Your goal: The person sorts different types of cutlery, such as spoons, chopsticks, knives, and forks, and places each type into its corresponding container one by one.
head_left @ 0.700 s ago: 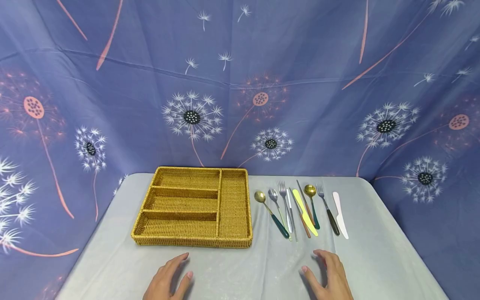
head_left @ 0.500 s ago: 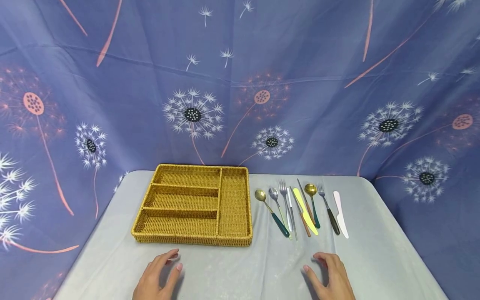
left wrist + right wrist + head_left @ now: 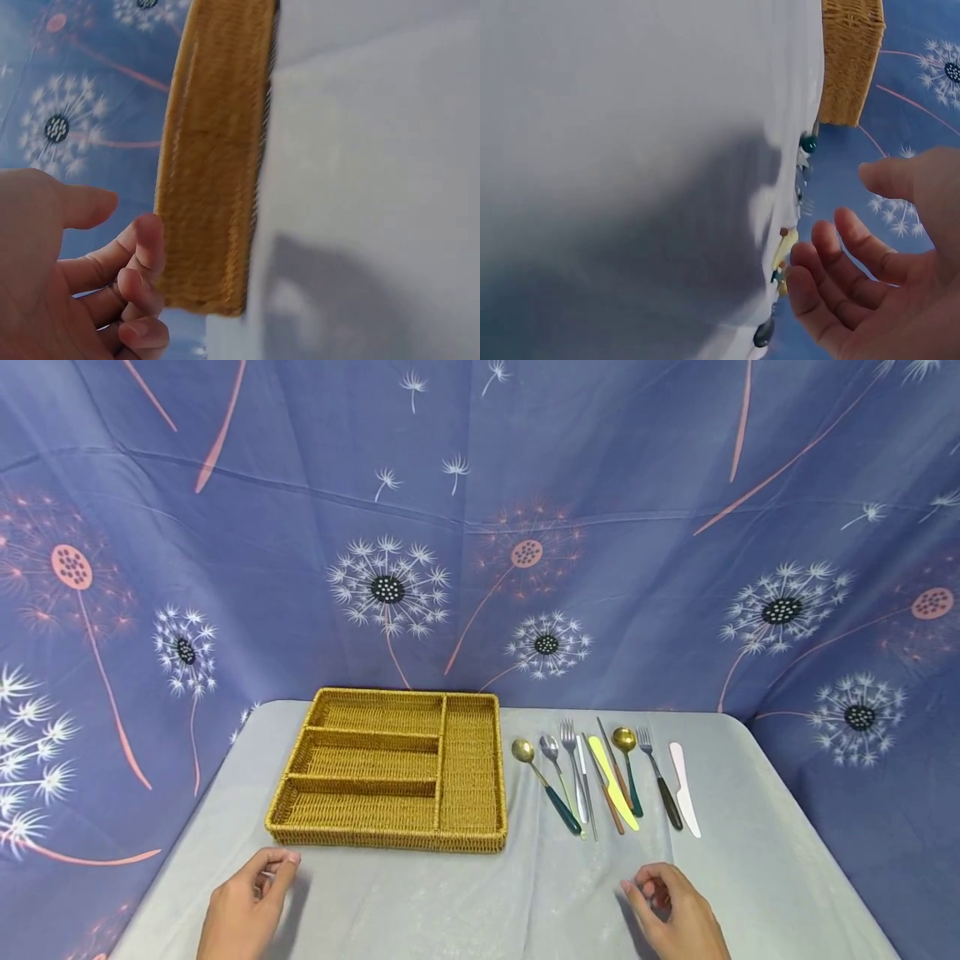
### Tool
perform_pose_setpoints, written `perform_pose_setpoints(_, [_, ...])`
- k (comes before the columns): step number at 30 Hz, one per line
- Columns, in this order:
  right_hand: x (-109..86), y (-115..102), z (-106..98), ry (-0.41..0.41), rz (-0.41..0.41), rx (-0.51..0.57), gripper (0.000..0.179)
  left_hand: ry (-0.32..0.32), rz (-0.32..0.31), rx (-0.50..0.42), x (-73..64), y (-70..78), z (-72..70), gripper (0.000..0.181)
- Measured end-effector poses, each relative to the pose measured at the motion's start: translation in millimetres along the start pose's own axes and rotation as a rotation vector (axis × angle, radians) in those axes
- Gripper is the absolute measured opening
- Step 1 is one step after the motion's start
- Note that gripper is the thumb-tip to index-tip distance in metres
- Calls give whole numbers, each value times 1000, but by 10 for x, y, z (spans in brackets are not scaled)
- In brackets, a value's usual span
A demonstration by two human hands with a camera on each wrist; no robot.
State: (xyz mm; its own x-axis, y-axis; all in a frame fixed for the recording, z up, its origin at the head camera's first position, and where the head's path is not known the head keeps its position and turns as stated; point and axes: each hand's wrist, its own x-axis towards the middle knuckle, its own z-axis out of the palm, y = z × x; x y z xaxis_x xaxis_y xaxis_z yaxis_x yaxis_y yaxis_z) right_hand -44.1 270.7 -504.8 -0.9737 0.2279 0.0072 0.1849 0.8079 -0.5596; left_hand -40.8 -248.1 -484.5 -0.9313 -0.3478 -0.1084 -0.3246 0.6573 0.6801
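My left hand (image 3: 246,906) hovers just in front of the near left corner of a woven tray (image 3: 352,841), its fingers loosely bent and nothing in them. In the left wrist view, a gap shows between thumb and fingers, with the tray's side (image 3: 214,150) behind them. My right hand (image 3: 675,910) is over the cloth, nearer me than a row of cutlery, and is likewise without anything in its relaxed fingers. That row has a gold spoon with a green handle (image 3: 558,806), a yellow knife (image 3: 613,789), a dark-handled fork (image 3: 667,802) and a pale pink knife (image 3: 682,789).
The tray has three crosswise compartments on the left and a long one (image 3: 471,768) on the right. Between the outer cutlery lie another gold spoon (image 3: 623,740), a silver fork (image 3: 568,739) and chopsticks. A patterned blue curtain (image 3: 637,527) hangs behind the light grey tablecloth (image 3: 450,910).
My left hand has moved left, toward the tray's near left corner, and its fingers have drawn closer together. The right hand has shifted slightly right with its fingers more bent. Tray and cutlery lie as before.
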Motion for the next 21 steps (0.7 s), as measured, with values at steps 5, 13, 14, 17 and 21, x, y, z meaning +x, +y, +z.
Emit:
perform_pose_setpoints(5, [90,47,-102,58,-85,6,21,99,37,6,123,-14,-175,46])
perform_pose_setpoints(13, [445,236,-388,184,-266,-9,15,255,136,-16,484,49,-285,35])
perform_pose_setpoints(14, [501,262,-422,191,-279,-14,14,263,142,-23,539,62,-289,34])
perform_pose_setpoints(17, [656,328,-507,190,-297,-28,14,262,161,-52,692,96,-288,35])
perform_pose_setpoints(21, [840,400,-574,175,-311,-42,15,217,183,-93,857,141,-274,42])
